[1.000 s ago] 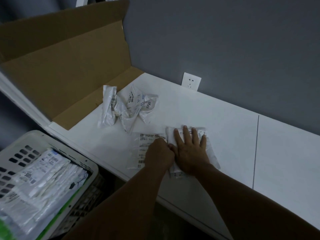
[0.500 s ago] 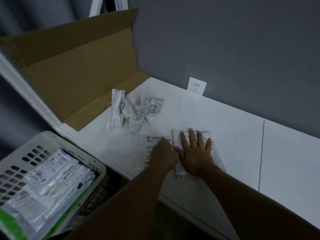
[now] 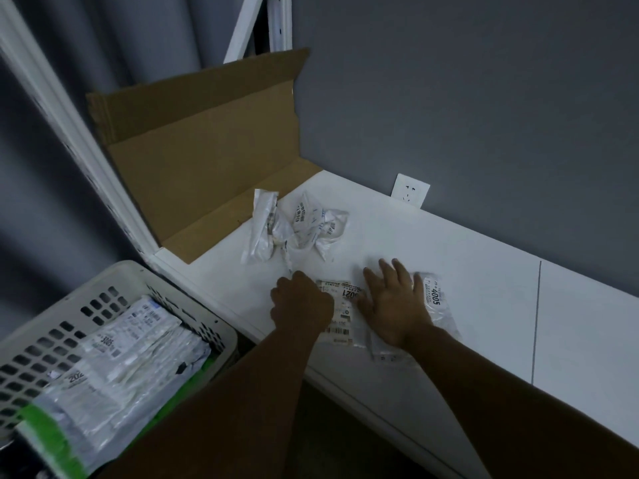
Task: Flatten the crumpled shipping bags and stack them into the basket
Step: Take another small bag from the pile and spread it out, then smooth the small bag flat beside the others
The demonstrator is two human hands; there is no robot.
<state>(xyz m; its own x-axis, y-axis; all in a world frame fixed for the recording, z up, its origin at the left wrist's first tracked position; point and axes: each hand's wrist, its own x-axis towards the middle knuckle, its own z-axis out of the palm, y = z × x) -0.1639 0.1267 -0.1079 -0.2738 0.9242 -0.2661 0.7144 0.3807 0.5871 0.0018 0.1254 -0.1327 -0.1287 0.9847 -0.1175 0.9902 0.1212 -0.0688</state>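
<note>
A shipping bag (image 3: pixel 340 307) labelled 5021 and a second bag (image 3: pixel 437 305) labelled 4005 are laid side by side on the white table (image 3: pixel 449 250) at frame centre. The right hand (image 3: pixel 394 305) is spread flat across them with fingers straight. The left hand (image 3: pixel 299 302) is clenched at the left edge of the shipping bag, though a pinch cannot be confirmed. Crumpled bags (image 3: pixel 294 229) are heaped just above, beside a cardboard sheet (image 3: pixel 207 160); flattened bags (image 3: pixel 121 368) are stacked in the basket (image 3: pixel 41 323) at lower left.
</note>
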